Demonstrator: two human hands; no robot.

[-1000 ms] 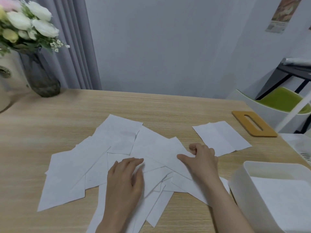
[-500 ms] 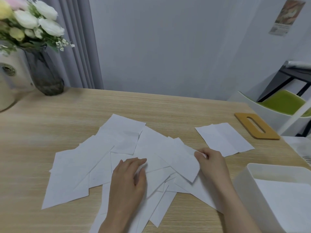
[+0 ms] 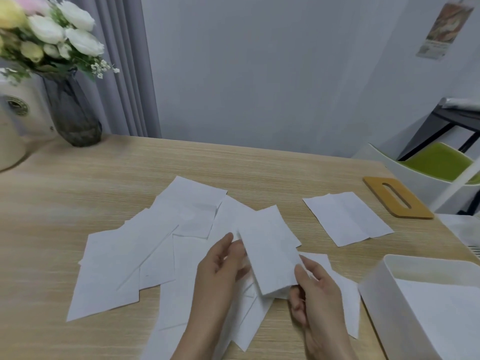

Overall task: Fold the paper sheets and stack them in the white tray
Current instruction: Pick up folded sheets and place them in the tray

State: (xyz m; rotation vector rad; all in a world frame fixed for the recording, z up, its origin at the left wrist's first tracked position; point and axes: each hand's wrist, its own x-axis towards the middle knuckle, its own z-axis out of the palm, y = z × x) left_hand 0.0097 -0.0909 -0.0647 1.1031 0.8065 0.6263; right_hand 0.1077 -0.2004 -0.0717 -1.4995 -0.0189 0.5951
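upper left of the frame, a dark glass vase point(image 3: 74, 118) of white flowers point(image 3: 55, 35) stands on the wooden surface point(image 3: 109, 183), and the loose paper sheets point(image 3: 135, 253) lie spread across the middle. just right of centre, low down, the left hand point(image 3: 220, 266) holds the left edge of a folded sheet point(image 3: 267, 253) with thumb and fingers while the right hand point(image 3: 315, 294) pinches its near right corner, the sheet lifted above the pile. further right a creased sheet point(image 3: 346, 219) lies alone beside a wooden board point(image 3: 397, 197), and the white tray point(image 3: 376, 292) sits at lower right with paper already in it.
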